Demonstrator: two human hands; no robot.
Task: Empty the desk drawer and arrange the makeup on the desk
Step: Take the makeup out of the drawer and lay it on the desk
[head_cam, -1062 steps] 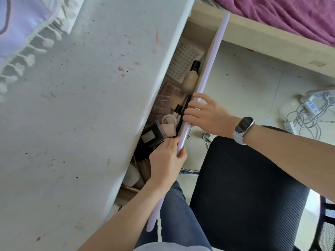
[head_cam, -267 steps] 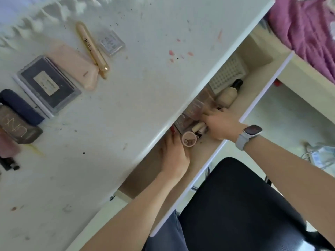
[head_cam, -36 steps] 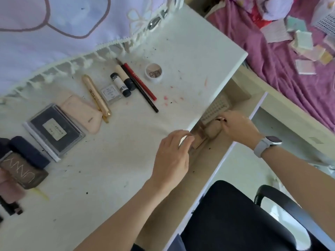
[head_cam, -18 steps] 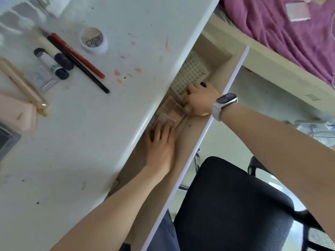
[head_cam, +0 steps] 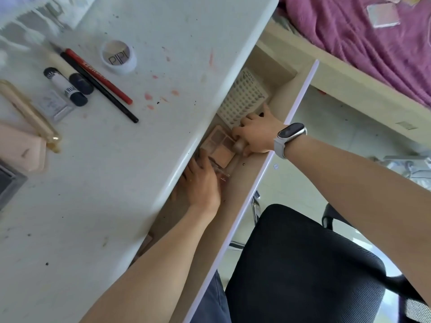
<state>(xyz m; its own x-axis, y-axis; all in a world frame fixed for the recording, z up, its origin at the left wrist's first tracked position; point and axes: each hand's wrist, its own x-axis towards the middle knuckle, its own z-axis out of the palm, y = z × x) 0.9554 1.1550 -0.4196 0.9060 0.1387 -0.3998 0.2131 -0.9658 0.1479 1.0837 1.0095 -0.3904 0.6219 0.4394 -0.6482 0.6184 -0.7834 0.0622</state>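
1. One view only, worn on the head, above the bench.
2. It faces steeply down and forward, tilted, close over the open drawer.
3. Chair and bed fill the right side.
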